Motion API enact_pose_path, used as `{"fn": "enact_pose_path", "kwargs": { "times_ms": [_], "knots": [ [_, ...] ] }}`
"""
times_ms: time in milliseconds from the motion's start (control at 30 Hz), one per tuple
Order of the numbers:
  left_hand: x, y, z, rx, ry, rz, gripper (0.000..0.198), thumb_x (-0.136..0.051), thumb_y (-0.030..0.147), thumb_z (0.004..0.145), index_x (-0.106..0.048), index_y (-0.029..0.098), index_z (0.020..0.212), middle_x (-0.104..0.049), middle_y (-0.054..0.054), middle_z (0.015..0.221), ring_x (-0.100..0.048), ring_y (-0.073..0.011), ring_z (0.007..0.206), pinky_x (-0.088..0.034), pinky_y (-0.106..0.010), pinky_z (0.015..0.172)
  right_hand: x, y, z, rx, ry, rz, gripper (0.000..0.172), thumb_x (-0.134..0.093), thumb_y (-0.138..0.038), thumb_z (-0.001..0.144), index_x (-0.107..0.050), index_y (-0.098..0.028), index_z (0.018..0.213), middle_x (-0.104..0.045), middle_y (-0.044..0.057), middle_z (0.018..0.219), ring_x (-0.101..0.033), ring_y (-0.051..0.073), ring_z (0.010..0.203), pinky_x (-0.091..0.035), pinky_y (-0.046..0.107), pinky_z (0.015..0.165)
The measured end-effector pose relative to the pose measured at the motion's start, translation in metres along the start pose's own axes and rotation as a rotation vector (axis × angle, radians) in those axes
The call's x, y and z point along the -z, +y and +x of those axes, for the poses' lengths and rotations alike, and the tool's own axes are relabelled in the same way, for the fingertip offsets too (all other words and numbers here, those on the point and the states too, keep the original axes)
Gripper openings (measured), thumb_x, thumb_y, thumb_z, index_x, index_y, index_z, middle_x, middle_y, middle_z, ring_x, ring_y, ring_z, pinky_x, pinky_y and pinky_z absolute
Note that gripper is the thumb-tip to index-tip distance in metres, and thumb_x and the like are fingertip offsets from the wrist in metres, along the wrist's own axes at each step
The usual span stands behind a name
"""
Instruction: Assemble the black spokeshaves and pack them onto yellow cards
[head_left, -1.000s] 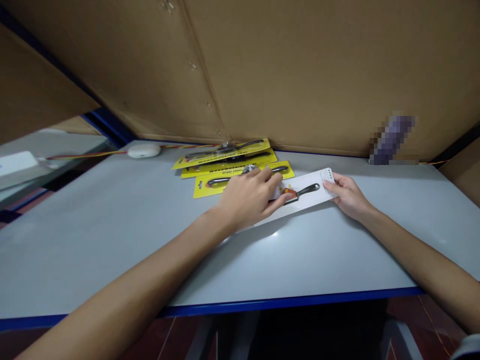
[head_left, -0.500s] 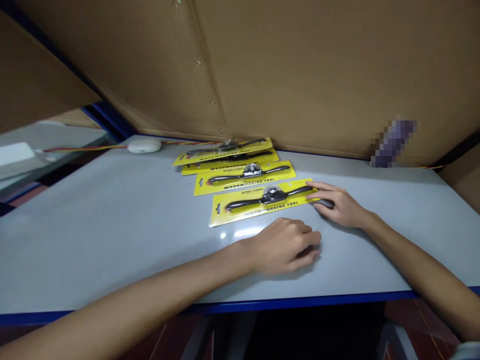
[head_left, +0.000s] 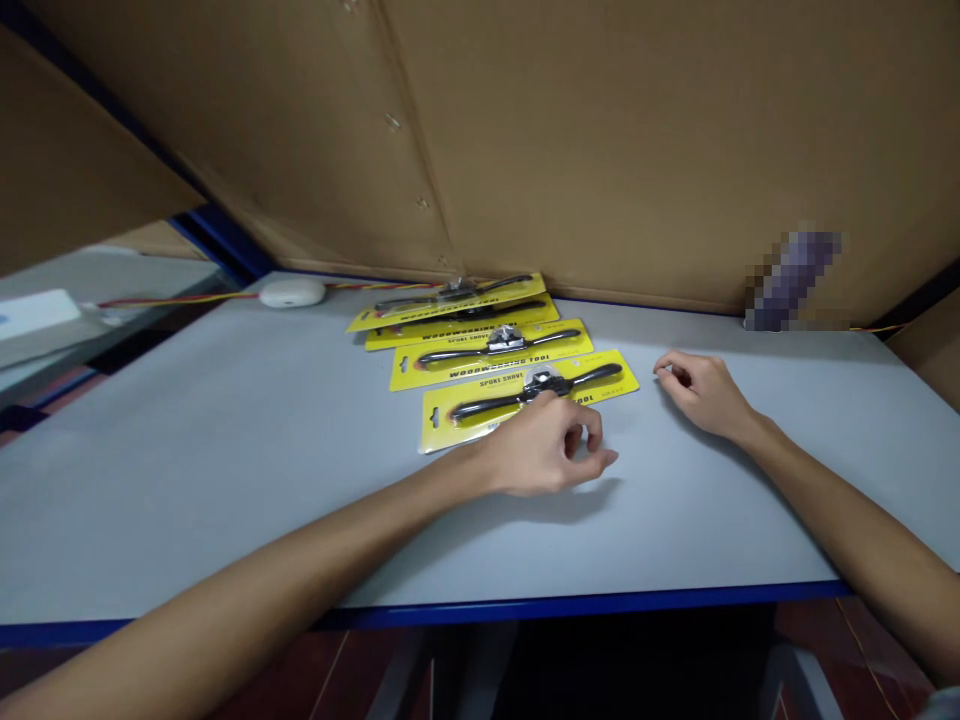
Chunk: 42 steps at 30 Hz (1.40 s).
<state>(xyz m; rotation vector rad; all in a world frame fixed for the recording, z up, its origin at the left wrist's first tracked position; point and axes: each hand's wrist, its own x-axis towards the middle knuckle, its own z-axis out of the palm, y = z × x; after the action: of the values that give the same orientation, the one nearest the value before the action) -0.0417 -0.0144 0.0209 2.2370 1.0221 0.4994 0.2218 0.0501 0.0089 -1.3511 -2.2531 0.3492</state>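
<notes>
In the head view, the nearest yellow spoke shave pack (head_left: 514,392) lies in the middle of the frame on my grey table (head_left: 225,430), its printed face up. My left hand (head_left: 551,445) is over its lower edge, fingers loosely bent and thumb held off them, with nothing in its grip; I can't tell whether it touches the card. A shadow on the table to its lower right suggests it is raised a little. My right hand (head_left: 701,393), right of centre, is half-open and gripping nothing, just beside the pack's right end and apart from it.

Above that lies the second pack (head_left: 495,350), and in the upper middle two overlapping packs (head_left: 457,297) lie near the cardboard panel (head_left: 600,150).

To handle the near pack well, I think I should take the flat card by its ends, keep pressure off the clear bulge over the tool, hold it level, and keep my left wrist from nudging the card askew.
</notes>
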Motion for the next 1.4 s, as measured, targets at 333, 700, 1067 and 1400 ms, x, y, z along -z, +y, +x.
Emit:
{"fn": "enact_pose_path", "kwargs": {
  "times_ms": [333,700,1067,1400],
  "knots": [
    [0.019,-0.057,0.014,-0.170,0.237,0.621,0.048,-0.051,0.046,0.103,-0.058,0.017,0.141,-0.062,-0.018,0.140,-0.060,-0.0344,0.125,-0.052,-0.052,0.100,0.000,0.007,0.003,-0.124,-0.022,-0.058,0.029,-0.045,-0.029,0.083,-0.035,-0.024,0.056,-0.036,-0.002,0.053,-0.034,0.015,0.057,-0.024,0.033,0.060],
    [0.036,-0.075,0.016,-0.087,0.132,0.572,0.046,-0.040,0.045,0.106,-0.065,0.013,0.128,-0.067,-0.018,0.130,-0.064,-0.0327,0.120,-0.053,-0.050,0.103,0.001,0.008,0.002,-0.102,0.040,-0.038,0.035,-0.047,-0.036,0.086,-0.035,-0.025,0.056,-0.038,-0.003,0.053,-0.034,0.015,0.055,-0.026,0.033,0.059],
    [0.011,-0.034,0.003,-0.252,0.020,0.592,0.041,-0.045,0.040,0.107,-0.060,0.019,0.138,-0.056,-0.015,0.153,-0.056,-0.0326,0.139,-0.048,-0.053,0.114,-0.003,-0.001,0.000,-0.221,0.047,-0.104,0.054,-0.045,-0.040,0.096,-0.030,-0.026,0.045,-0.022,-0.004,0.051,-0.023,0.013,0.051,-0.017,0.034,0.058],
    [0.010,-0.028,0.001,-0.310,0.059,0.579,0.054,-0.051,0.048,0.100,-0.055,0.017,0.144,-0.061,-0.019,0.146,-0.064,-0.0359,0.128,-0.054,-0.054,0.104,0.000,-0.021,-0.005,-0.037,0.009,-0.013,0.051,-0.042,-0.029,0.093,-0.035,-0.025,0.043,-0.013,-0.006,0.056,-0.021,0.012,0.050,-0.019,0.031,0.060]
  ]
}}
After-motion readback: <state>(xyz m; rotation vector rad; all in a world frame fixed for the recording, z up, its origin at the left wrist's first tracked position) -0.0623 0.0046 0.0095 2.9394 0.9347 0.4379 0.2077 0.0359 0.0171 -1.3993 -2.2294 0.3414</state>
